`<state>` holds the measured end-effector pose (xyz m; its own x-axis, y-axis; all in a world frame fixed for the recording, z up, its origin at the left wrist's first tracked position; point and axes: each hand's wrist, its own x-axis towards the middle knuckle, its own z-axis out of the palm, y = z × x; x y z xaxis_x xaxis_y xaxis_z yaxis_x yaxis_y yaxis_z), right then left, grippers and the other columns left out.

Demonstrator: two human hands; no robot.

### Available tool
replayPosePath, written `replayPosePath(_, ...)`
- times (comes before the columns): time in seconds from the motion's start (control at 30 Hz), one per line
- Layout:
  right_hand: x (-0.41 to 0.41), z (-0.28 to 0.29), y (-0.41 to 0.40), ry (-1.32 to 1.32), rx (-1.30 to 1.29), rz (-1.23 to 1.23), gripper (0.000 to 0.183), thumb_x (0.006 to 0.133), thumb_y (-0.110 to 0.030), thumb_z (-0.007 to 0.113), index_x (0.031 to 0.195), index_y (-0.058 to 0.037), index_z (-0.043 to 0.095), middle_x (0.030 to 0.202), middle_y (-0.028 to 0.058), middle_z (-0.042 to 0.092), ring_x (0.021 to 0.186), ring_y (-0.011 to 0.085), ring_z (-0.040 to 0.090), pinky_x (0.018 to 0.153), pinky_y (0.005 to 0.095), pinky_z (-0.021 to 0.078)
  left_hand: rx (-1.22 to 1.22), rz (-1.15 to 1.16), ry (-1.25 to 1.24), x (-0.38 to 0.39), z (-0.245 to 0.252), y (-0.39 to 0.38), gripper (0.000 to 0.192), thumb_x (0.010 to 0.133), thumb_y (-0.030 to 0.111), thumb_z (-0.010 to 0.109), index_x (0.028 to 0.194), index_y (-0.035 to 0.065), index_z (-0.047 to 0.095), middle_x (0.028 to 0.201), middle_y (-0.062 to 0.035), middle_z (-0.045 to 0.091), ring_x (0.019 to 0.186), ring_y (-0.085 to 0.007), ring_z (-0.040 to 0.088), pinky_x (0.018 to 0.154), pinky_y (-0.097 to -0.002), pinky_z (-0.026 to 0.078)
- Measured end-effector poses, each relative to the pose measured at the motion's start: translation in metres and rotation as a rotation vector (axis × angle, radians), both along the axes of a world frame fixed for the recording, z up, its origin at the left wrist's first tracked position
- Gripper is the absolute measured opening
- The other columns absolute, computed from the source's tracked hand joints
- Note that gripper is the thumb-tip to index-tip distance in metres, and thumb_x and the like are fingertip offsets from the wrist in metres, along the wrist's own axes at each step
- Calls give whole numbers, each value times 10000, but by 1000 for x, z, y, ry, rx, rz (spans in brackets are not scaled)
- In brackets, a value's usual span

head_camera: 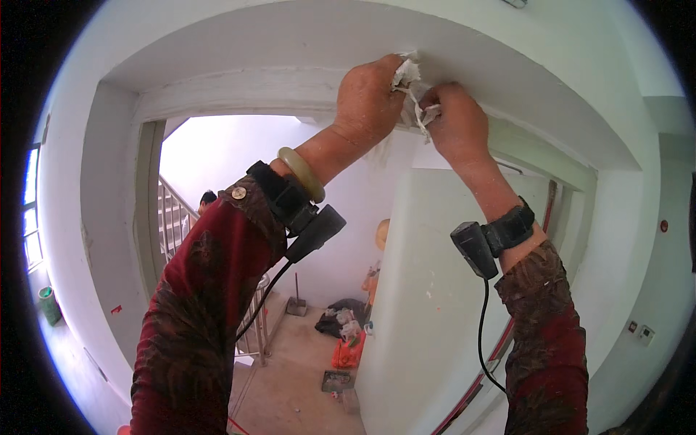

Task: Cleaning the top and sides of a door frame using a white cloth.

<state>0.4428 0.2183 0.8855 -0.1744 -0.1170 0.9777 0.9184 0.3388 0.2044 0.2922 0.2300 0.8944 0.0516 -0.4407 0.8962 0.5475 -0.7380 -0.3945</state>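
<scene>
Both of my arms reach up to the top of a doorway. My left hand [371,100] grips a crumpled, torn white sheet [406,73], perhaps paper or film, close to the underside of the lintel [304,38]. From it a ragged strip hangs down between the hands. My right hand [461,126], slightly lower and to the right, pinches a small white scrap [432,113] with bent fingers. The fingertips of both hands are partly hidden. A pale bangle [302,173] circles my left wrist, and black strapped devices with cables sit on both wrists.
A pale door [435,283] stands swung open beyond the frame. Past it are a black bag [329,323], a red bag [348,352], a dustpan [297,307] and a stair railing [169,217]. A person's head [207,200] shows by the stairs. A green bin [49,307] is at far left.
</scene>
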Motion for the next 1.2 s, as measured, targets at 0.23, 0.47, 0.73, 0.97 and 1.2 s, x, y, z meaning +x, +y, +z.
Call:
replayPosePath(0.23, 3, 0, 17, -89, 74, -71, 183, 717, -37, 595, 888, -94, 562, 922, 127, 550, 757, 335, 610, 654, 439, 498, -31, 16, 5, -10, 2, 5, 235, 681, 3, 560, 913, 27, 592, 764, -188, 613, 734, -391, 586, 634, -425, 463)
replayPosePath(0.47, 10, 8, 22, -136, 116, 166, 204, 709, -24, 594, 905, -77, 593, 901, 125, 570, 816, 324, 596, 691, 437, 473, -117, 65, 65, -19, 7, 16, 230, 700, -8, 568, 924, 27, 608, 762, -183, 623, 710, -376, 605, 638, -390, 477)
replayPosePath(0.73, 18, 4, 29, -121, 70, 151, 319, 681, -8, 609, 974, -125, 656, 890, 99, 599, 812, 302, 603, 684, 398, 483, -99, 62, 54, -12, 8, 21, 211, 726, -5, 562, 924, 42, 616, 759, -173, 629, 689, -340, 620, 623, -375, 481)
replayPosePath(0.97, 16, 3, 24, -201, 247, -135, 188, 703, -52, 606, 883, -105, 611, 870, 75, 572, 676, 282, 621, 573, 372, 514, -124, 47, 46, -4, 7, 13, 214, 715, 19, 592, 925, 48, 618, 773, -161, 634, 705, -339, 618, 629, -374, 485)
replayPosePath(1.2, 13, 7, 26, -223, 197, -150, 156, 749, -53, 564, 897, -97, 546, 887, 100, 549, 668, 302, 620, 563, 389, 518, -95, 30, 16, -11, 3, 18, 157, 721, 106, 623, 873, 80, 594, 748, -136, 620, 728, -362, 582, 623, -436, 460)
